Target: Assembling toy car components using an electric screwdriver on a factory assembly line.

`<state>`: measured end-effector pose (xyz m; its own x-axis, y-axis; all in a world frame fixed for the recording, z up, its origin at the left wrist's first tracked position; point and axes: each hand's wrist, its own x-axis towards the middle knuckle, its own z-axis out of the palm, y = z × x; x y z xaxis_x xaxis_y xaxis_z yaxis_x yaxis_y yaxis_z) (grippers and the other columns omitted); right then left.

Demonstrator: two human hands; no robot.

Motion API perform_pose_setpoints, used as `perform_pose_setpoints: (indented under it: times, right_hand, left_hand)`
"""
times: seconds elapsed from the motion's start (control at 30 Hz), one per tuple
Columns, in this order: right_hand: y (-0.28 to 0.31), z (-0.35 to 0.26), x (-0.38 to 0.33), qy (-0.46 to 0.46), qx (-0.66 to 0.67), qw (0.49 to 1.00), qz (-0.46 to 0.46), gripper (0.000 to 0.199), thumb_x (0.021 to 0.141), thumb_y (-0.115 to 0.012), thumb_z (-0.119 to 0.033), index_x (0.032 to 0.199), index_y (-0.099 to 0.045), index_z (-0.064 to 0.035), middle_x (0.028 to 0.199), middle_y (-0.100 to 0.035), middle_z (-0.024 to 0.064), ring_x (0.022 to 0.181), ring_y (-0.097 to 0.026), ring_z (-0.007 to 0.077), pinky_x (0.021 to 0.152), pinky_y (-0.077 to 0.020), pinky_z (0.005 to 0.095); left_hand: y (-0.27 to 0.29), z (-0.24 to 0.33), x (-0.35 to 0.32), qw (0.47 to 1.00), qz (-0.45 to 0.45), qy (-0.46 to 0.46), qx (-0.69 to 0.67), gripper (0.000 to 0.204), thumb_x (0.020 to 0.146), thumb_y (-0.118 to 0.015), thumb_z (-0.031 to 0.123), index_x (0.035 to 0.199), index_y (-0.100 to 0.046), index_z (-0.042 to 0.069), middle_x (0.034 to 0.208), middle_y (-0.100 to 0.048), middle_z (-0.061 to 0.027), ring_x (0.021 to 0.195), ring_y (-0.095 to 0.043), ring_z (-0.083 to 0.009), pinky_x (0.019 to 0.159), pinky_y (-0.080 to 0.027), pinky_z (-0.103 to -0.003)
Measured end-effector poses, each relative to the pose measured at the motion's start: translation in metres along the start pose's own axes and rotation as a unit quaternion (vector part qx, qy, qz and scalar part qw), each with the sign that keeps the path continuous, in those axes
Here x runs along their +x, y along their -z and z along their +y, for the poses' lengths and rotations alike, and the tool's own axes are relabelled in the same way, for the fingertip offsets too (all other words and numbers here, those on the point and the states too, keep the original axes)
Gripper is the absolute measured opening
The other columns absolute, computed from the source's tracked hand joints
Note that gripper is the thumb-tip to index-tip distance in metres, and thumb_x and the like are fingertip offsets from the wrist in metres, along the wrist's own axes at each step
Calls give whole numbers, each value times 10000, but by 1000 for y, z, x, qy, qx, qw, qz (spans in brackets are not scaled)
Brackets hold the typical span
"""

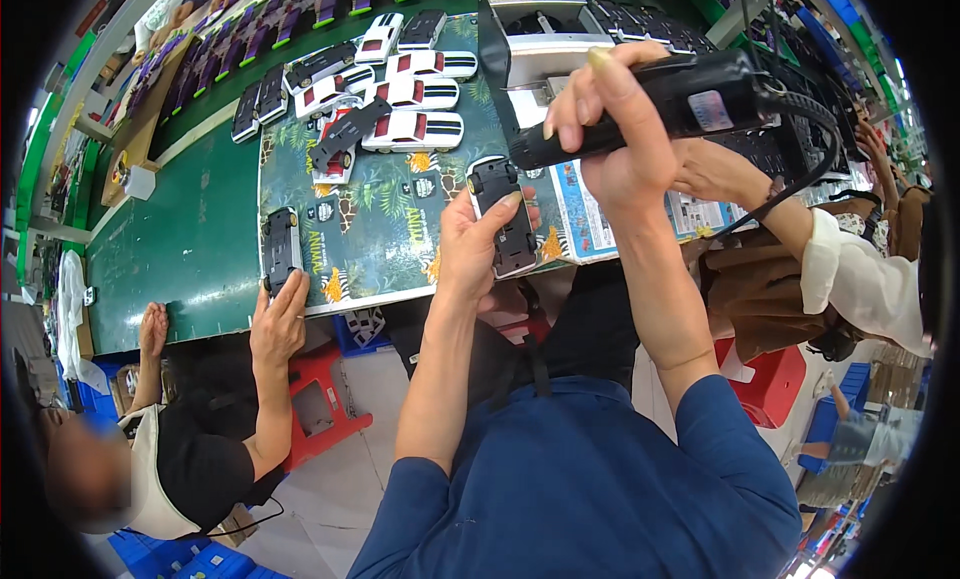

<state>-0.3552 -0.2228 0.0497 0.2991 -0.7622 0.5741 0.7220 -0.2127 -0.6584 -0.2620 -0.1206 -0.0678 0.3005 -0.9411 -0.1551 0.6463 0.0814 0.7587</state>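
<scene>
Two hands work: the left hand clamps one toy car chassis underside up, long axis running away from the person. The right hand grips one black power screwdriver, lying crosswise, tip pointing left. Roughly five white cars rest on the printed sheet.

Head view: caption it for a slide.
Left hand holds an upturned toy car; right hand grips a black electric screwdriver.

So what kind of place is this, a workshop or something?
Most likely a toy-car assembly line. The left hand holds an upturned car chassis, the right hand a corded electric screwdriver, and finished white toy cars lie on the green bench.
</scene>
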Motion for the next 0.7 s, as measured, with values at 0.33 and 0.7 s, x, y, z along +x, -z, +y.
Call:
perform_pose_setpoints:
  times: [0.33,0.7]
  right_hand:
    - [-6,14,-7,-37,-23,997,-62,133,853,-706,-10,840,-574,-8,578,-560,38,468,-536,101,489,-467,238]
    - [4,22,-8,-10,-25,988,-154,154,901,-609,1,854,-465,-26,658,-501,71,475,-459,110,510,-475,279]
  left_hand:
    - [4,4,-3,1000,-9,-1,12,214,898,-667,39,1107,-635,6,962,-712,-81,762,-666,-117,704,-577,-272]
    - [11,-5,4,999,-30,15,35,254,872,-675,28,1118,-618,-5,975,-707,-100,775,-674,-140,681,-583,-301]
